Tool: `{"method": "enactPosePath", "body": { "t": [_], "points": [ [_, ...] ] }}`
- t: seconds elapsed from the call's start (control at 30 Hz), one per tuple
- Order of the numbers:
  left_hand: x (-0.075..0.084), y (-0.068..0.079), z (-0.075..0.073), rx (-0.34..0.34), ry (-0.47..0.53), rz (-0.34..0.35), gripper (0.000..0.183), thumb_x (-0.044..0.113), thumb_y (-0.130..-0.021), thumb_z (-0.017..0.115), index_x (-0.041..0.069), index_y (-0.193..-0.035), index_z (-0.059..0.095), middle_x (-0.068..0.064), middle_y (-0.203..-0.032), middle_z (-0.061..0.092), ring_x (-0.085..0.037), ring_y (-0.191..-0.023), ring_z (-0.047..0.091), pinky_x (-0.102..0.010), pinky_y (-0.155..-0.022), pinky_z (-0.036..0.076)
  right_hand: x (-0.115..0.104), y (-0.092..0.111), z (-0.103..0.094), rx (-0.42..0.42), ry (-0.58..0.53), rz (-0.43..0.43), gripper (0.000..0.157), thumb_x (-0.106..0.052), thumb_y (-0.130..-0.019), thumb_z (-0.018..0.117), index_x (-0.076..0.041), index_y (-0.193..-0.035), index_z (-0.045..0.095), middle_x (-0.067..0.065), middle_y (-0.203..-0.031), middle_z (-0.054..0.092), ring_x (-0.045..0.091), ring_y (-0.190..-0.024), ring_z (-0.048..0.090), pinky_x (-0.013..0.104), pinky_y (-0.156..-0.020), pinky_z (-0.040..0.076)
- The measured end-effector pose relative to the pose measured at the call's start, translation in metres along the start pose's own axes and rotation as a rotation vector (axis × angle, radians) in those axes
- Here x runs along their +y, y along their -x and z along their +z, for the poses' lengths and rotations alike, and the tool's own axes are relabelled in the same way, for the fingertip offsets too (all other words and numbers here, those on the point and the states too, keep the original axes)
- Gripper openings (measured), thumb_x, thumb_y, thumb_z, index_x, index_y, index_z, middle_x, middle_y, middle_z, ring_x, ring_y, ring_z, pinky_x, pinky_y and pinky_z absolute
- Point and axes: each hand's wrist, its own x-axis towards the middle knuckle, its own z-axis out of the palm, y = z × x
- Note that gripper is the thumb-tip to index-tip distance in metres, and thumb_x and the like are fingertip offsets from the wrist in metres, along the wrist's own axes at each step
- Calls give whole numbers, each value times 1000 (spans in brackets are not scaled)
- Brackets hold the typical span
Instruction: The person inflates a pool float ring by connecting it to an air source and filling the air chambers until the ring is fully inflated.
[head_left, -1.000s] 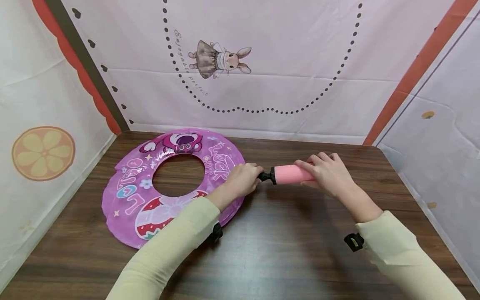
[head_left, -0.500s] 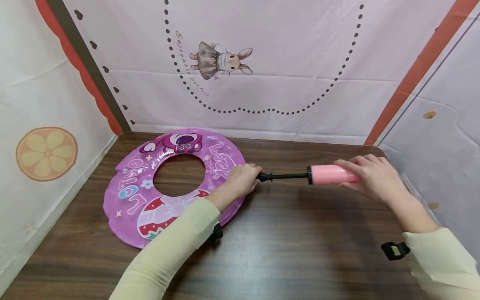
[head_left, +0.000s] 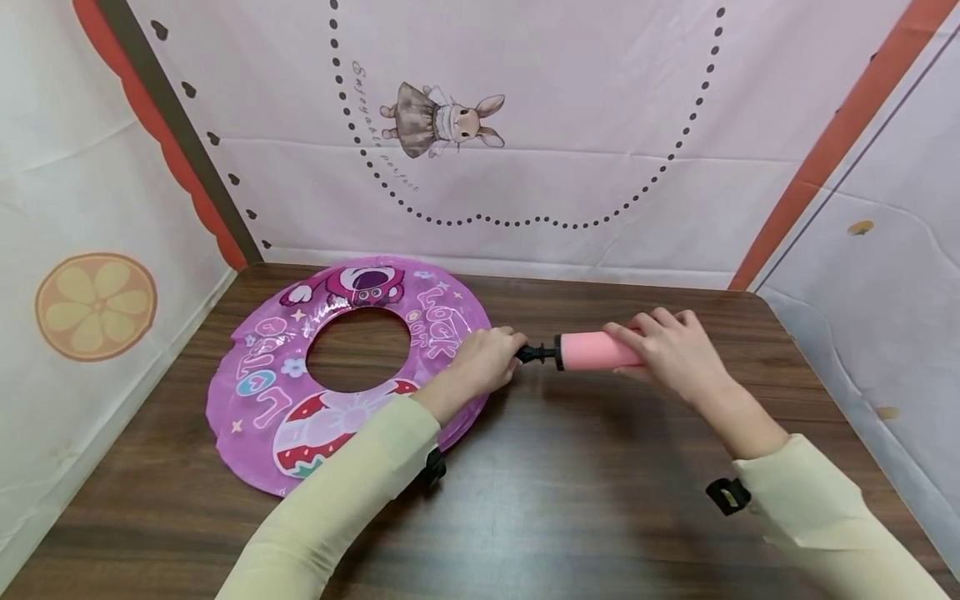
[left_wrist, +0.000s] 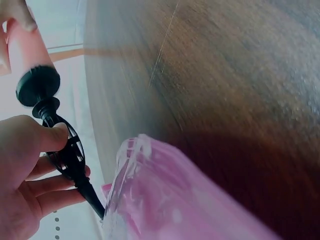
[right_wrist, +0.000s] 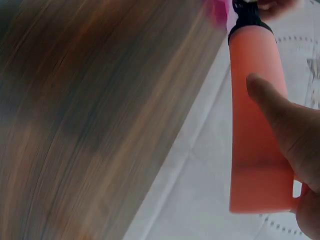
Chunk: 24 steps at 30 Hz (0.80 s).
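A hand pump with a pink barrel [head_left: 592, 351] and a black end is held sideways between both hands. My left hand [head_left: 486, 360] grips the black nozzle end [left_wrist: 70, 150] at the right edge of the purple swim ring [head_left: 251, 433]. In the left wrist view the pump's thin black tip meets the ring's clear, pink edge; the exact joint there is hard to make out. My right hand [head_left: 675, 357] grips the barrel, its thumb [right_wrist: 272, 102] lying along the pink side in the right wrist view. Only a short length of black rod shows between the hands.
The dark wooden table [head_left: 525, 500] carries the ring on its left half; the ring looks rather flat and creased. A printed cloth [head_left: 570, 100] with a rabbit picture rises behind the table, and more cloth hangs at both sides.
The right hand moved the pink barrel out to the right, baring a long black rod, then brought it back left. The left hand and the ring have stayed in place.
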Motion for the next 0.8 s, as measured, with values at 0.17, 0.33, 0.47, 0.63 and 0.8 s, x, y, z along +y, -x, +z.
{"method": "enactPosePath", "body": {
  "t": [0.17,0.33,0.47,0.63,0.8],
  "points": [
    [0,1,0,15,38,-10,26,19,-80,69,12,-105,65,-5,-92,66,-20,-75,64,-31,-61,53,-13,-9,4,3,20,11,60,-41,-61,82,-20,-113,62,8,-89,63,31,-83,56,46,-63,41],
    [0,2,1,-12,66,-33,28,22,-82,68,11,-107,64,-5,-94,66,-21,-78,64,-32,-64,54,-8,-1,-2,-1,-10,35,61,-41,-61,82,-21,-115,62,7,-90,63,30,-85,56,45,-64,41],
    [-1,1,0,-24,67,-34,27,24,-83,67,12,-107,63,-4,-95,66,-21,-79,64,-32,-65,54,8,14,-12,-14,-39,51,58,-62,-75,60,-21,-117,61,8,-91,63,31,-85,56,45,-63,40],
    [-1,1,-1,-11,48,-17,26,23,-83,67,11,-106,64,-4,-95,66,-20,-80,64,-32,-65,54,33,37,-32,-67,-55,115,66,-72,-79,41,-21,-117,60,8,-92,62,33,-85,55,47,-65,40],
    [-1,2,-1,-5,26,-29,26,23,-83,68,10,-105,64,-5,-93,66,-20,-78,64,-31,-64,54,46,51,-45,-98,-58,167,62,-40,-60,81,-20,-115,61,8,-92,62,32,-87,54,51,-70,40]
  ]
}}
